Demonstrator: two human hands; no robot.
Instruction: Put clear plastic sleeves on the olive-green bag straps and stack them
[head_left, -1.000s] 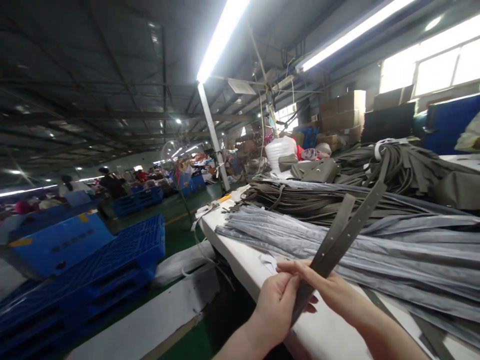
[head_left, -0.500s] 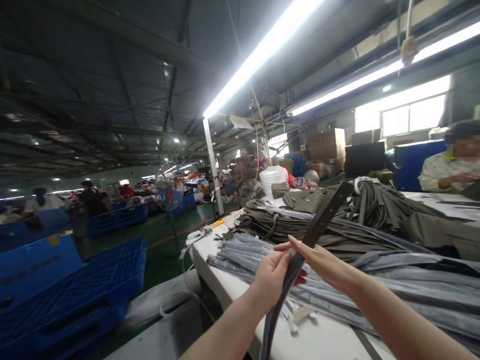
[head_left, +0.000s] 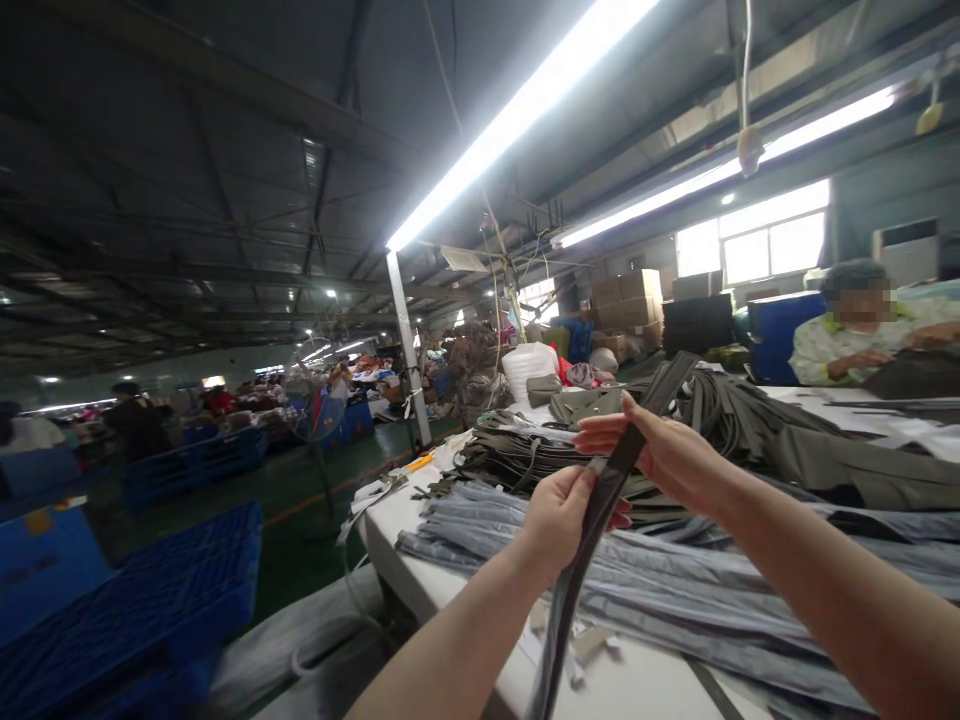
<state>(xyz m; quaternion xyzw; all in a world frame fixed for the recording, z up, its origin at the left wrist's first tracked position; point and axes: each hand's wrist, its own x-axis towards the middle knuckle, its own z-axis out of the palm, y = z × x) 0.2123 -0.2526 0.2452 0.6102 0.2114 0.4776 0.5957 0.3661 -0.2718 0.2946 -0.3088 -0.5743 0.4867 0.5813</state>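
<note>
A long dark olive strap (head_left: pixel 592 525) runs from the lower middle up to the right, raised above the white table (head_left: pixel 645 685). My left hand (head_left: pixel 559 515) is closed round the strap lower down. Higher up, my right hand (head_left: pixel 652 445) pinches the same strap between thumb and fingers. The strap's top end (head_left: pixel 671 375) sticks out past my right hand. Below my hands lie several flat grey strips (head_left: pixel 675 580) in a pile.
A heap of olive straps (head_left: pixel 540 450) and folded olive pieces covers the table's far side. A person in a light top (head_left: pixel 847 340) sits at the right. Blue plastic pallets (head_left: pixel 150 590) stand on the green floor at the left, with other workers far behind.
Both hands have risen with the strap, and my right hand has slid further up it. More strap now hangs below my left hand. The view has turned right.
</note>
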